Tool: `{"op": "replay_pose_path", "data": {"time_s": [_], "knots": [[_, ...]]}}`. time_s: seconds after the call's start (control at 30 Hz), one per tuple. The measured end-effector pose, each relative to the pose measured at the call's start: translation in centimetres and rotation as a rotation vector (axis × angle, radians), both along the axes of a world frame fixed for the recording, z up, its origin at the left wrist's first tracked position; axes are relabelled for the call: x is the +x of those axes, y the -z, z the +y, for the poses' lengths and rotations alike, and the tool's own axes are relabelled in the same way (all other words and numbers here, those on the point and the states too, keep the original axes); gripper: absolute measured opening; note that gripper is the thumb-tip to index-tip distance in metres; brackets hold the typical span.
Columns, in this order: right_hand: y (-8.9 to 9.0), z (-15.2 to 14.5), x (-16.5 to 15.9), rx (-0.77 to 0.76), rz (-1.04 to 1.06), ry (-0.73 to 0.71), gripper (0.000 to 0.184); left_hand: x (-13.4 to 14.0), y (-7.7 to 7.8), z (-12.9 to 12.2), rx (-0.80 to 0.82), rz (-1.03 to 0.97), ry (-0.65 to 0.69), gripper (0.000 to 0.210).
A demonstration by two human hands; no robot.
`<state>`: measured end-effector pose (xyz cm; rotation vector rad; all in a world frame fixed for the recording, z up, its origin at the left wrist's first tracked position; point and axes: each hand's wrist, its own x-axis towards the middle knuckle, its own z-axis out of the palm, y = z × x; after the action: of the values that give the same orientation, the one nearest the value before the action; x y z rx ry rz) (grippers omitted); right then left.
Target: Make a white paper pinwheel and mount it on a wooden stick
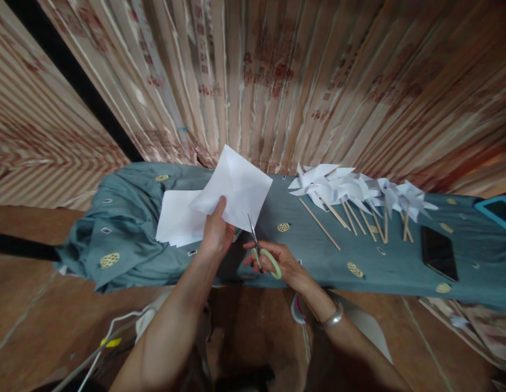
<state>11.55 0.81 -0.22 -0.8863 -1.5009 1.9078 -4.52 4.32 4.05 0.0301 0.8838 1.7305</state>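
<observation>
A square-looking sheet of white paper (244, 182) is held up near the centre of the frame, over the bench (379, 279). It is plain and thin, turned so that one corner points to the top of the frame and another to the right; faint creases cross its face, the upper part is slightly shaded, and the left corner bends gently. The left hand (217, 231) has its grip clamped on the lower left edge, thumb on the upper face and the other fingers mostly hidden beneath.

At the sheet's lower corner are the slim metal blades of the scissors (257, 248), pointing up the frame. The right hand (287, 264) has its grip closed around their pale green handles; whether the blades are parted is too small to tell. A silvery bracelet (334, 317) circles the right wrist.

Left of centre, partly covered by the raised sheet, lies a loosely squared stack of white paper (179, 215). Right of centre, white pinwheels (346, 190) overlap in a row, their wooden sticks pointing down the frame, with a single stick (320, 224) just beside them. Farther right lie a dark phone (439, 254) and, at the frame's edge, a blue-rimmed device (498, 209). Grey-green cloth with yellow motifs (134, 207) covers the bench, bunched at the left end; pleated, printed sheeting (277, 71) fills the upper frame.
</observation>
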Motion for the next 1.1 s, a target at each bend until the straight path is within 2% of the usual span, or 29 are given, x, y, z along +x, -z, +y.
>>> {"op": "replay_pose_path", "data": {"time_s": [0.67,1.1], "knots": [[-0.06,0.09,0.13,-0.001,0.015,0.022,0.060,0.24,-0.05,0.07,0.018,-0.053,-0.001,0.034],[-0.22,-0.08,0.28,-0.075,0.022,0.011,0.058,0.32,-0.41,0.07,-0.001,-0.023,0.000,0.024]]}}
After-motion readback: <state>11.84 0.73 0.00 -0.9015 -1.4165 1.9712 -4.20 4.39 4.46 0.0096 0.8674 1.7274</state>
